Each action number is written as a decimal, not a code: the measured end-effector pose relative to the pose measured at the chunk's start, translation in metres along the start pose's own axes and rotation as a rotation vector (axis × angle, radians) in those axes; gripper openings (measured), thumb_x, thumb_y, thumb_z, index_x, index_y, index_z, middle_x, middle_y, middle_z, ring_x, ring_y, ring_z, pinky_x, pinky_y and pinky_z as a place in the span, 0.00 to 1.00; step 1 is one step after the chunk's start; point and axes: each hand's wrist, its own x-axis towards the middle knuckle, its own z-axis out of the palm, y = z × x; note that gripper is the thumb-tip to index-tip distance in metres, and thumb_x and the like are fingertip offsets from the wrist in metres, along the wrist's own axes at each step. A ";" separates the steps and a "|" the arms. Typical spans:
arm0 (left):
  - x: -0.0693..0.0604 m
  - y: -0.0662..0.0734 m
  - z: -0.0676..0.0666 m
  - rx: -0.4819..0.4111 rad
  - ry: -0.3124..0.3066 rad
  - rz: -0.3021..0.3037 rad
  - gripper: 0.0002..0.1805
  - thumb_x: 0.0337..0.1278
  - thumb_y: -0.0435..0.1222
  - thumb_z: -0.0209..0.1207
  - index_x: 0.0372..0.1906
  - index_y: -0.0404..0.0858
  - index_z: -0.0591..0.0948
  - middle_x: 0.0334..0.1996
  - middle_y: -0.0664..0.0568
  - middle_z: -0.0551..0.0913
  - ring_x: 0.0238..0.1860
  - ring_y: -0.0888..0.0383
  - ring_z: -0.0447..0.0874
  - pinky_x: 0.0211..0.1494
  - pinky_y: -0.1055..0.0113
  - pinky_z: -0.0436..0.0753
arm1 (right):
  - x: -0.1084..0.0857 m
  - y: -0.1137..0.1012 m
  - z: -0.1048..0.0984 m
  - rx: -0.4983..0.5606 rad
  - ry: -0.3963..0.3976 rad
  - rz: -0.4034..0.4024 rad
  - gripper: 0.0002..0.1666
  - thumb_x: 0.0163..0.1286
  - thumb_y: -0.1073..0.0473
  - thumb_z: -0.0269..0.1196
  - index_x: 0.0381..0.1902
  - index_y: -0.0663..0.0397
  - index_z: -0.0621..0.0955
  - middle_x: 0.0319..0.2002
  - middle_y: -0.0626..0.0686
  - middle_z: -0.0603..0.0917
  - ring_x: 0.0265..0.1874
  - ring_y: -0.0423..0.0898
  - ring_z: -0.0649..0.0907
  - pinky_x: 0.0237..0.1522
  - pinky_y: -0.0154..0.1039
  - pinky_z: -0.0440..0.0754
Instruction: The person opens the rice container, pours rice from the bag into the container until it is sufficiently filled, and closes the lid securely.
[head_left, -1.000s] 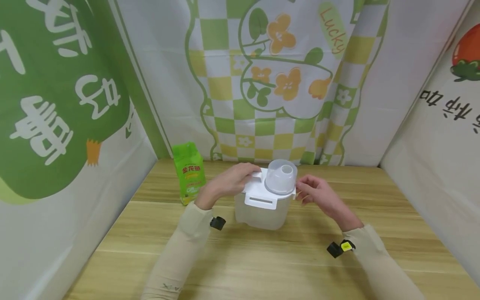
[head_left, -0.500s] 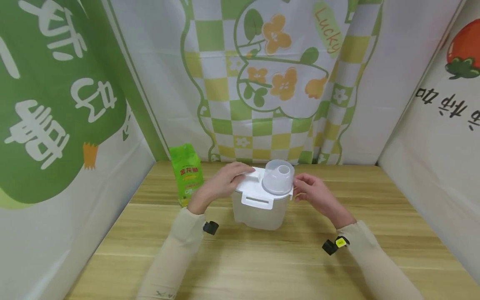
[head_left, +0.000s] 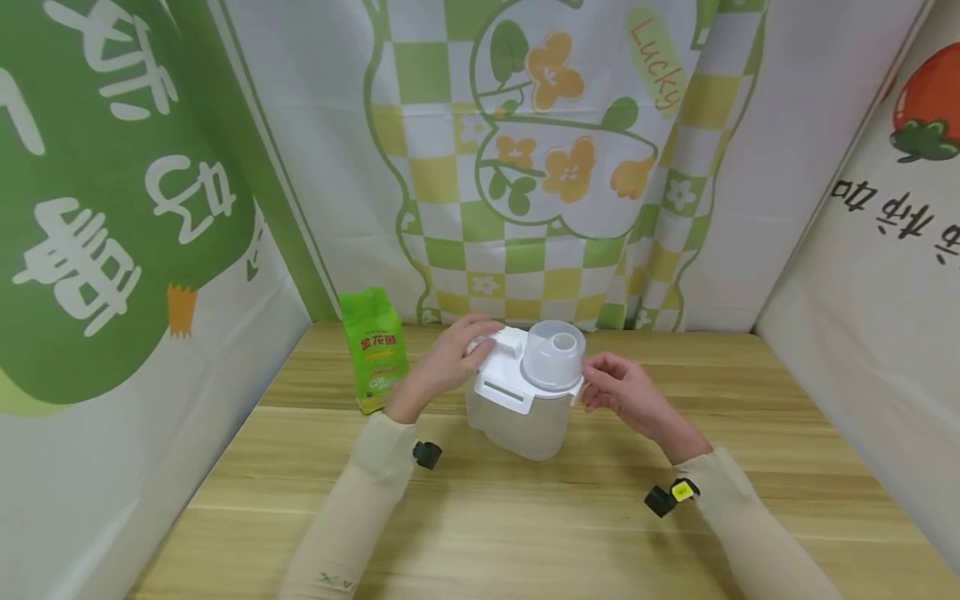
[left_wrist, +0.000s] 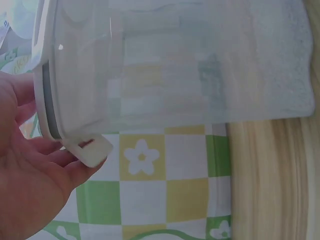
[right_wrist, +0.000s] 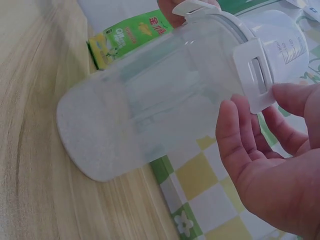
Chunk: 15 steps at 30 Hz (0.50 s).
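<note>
A clear storage container (head_left: 517, 425) with a white lid (head_left: 501, 358) stands on the wooden table, turned at a slight angle. A transparent measuring cup (head_left: 553, 357) sits upside down on the lid's right part. My left hand (head_left: 452, 357) holds the lid's left end; in the left wrist view its fingers lie behind a swung-out white latch (left_wrist: 92, 150). At the opposite end, my right hand (head_left: 628, 390) has its thumb and forefinger at the lid's edge, pinching the side latch (right_wrist: 256, 75). The container's lower part looks whitish; whether it holds anything, I cannot tell.
A green and yellow bag (head_left: 373, 350) with printed lettering stands left of the container, behind the left wrist. Bare wooden table (head_left: 525, 533) lies in front. A checkered cloth (head_left: 517, 275) hangs behind, and printed sheets (head_left: 885, 333) line both sides.
The container has turned a little, its left end going back and its front latch shifting left. My left hand has moved slightly back with it. My right hand stays at the lid's right end.
</note>
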 end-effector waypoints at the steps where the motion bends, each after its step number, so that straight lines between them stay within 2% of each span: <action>1: -0.001 -0.002 0.000 -0.009 0.007 -0.013 0.19 0.72 0.37 0.50 0.63 0.37 0.76 0.64 0.38 0.74 0.65 0.42 0.72 0.68 0.46 0.71 | 0.000 0.000 0.000 0.000 -0.002 -0.004 0.07 0.74 0.56 0.58 0.42 0.53 0.76 0.34 0.51 0.81 0.30 0.42 0.82 0.35 0.35 0.85; 4: -0.004 -0.008 0.001 -0.045 0.006 -0.040 0.21 0.74 0.37 0.48 0.65 0.32 0.71 0.62 0.37 0.74 0.61 0.43 0.73 0.65 0.48 0.73 | 0.001 0.002 -0.002 0.006 -0.019 -0.019 0.05 0.75 0.57 0.57 0.42 0.52 0.76 0.34 0.50 0.80 0.29 0.41 0.81 0.34 0.34 0.84; 8: -0.007 -0.014 0.001 -0.121 -0.036 -0.092 0.26 0.76 0.40 0.44 0.70 0.30 0.64 0.64 0.35 0.71 0.64 0.43 0.72 0.67 0.48 0.72 | 0.004 0.004 -0.004 0.031 -0.052 -0.032 0.03 0.76 0.59 0.55 0.41 0.51 0.76 0.34 0.48 0.79 0.28 0.40 0.79 0.33 0.33 0.82; 12: -0.010 -0.018 0.000 -0.229 -0.094 -0.197 0.34 0.77 0.48 0.42 0.76 0.34 0.51 0.71 0.33 0.63 0.69 0.39 0.67 0.71 0.46 0.68 | 0.006 0.006 -0.005 0.059 -0.081 -0.039 0.04 0.76 0.59 0.55 0.41 0.50 0.76 0.32 0.47 0.78 0.28 0.40 0.78 0.32 0.32 0.81; 15: -0.011 -0.025 0.001 -0.313 -0.135 -0.258 0.39 0.76 0.52 0.41 0.77 0.40 0.39 0.72 0.31 0.60 0.68 0.37 0.68 0.71 0.45 0.69 | 0.007 0.006 -0.006 0.071 -0.107 -0.048 0.04 0.76 0.58 0.55 0.41 0.50 0.76 0.32 0.47 0.78 0.28 0.39 0.78 0.32 0.32 0.80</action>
